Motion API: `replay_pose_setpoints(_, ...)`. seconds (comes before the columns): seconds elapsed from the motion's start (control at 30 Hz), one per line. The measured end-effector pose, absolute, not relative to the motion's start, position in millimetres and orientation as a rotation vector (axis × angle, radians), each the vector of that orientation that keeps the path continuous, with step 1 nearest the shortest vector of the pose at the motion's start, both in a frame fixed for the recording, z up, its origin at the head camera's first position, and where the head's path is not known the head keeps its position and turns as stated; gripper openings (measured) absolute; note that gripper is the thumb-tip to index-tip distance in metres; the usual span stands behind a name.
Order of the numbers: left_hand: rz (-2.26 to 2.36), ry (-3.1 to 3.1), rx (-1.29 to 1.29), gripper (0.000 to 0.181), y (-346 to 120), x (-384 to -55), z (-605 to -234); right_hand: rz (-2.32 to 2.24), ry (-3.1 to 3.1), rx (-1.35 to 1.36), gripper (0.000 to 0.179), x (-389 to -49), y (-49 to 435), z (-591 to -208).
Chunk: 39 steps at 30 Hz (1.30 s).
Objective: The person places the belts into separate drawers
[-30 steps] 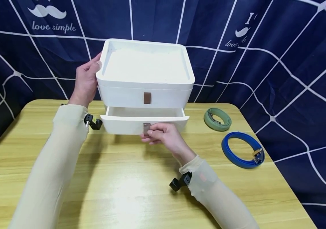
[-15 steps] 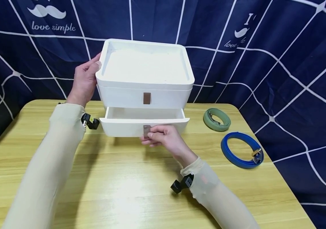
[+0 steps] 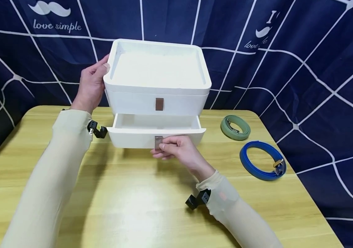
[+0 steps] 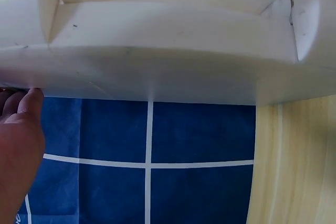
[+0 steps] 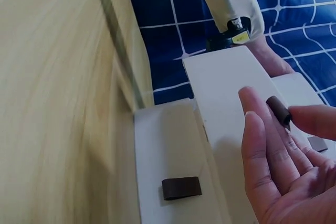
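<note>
A white drawer cabinet (image 3: 157, 89) with a tray-like top stands at the back of the table. My left hand (image 3: 91, 84) grips its left side, thumb at the top rim and fingers along the side wall. Below the closed top drawer, a white drawer (image 3: 133, 138) is pulled partway out, and its visible inside holds nothing. My right hand (image 3: 180, 150) pinches the brown pull tab (image 5: 278, 111) of this drawer between thumb and fingers. In the right wrist view, another brown tab (image 5: 181, 187) shows on a closed drawer underneath.
On the table (image 3: 126, 206) to the right lie a coiled green belt (image 3: 235, 128) and, nearer, a coiled blue belt (image 3: 257, 168) with a gold-coloured buckle. A dark blue curtain (image 3: 170, 20) with white lines hangs close behind the cabinet and along the right side.
The drawer has slid slightly farther out toward me, with my right hand still pinching its tab. My left hand stays at the cabinet's side.
</note>
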State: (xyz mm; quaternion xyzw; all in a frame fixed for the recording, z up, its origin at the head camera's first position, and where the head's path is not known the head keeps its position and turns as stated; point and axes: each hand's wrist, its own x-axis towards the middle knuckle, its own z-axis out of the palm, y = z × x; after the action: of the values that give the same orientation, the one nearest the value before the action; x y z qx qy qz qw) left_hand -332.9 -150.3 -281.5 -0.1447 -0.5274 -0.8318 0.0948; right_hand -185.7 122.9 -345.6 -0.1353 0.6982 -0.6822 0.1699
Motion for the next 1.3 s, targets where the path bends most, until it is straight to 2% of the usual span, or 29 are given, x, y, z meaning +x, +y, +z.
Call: replay_pose_setpoints(1.3,-2.454,-1.544,-0.403,0.042,-146.7,-332.6,-280.6,-1.844,2.002,-0.465,0.019,-167.4,126.7,-340.3)
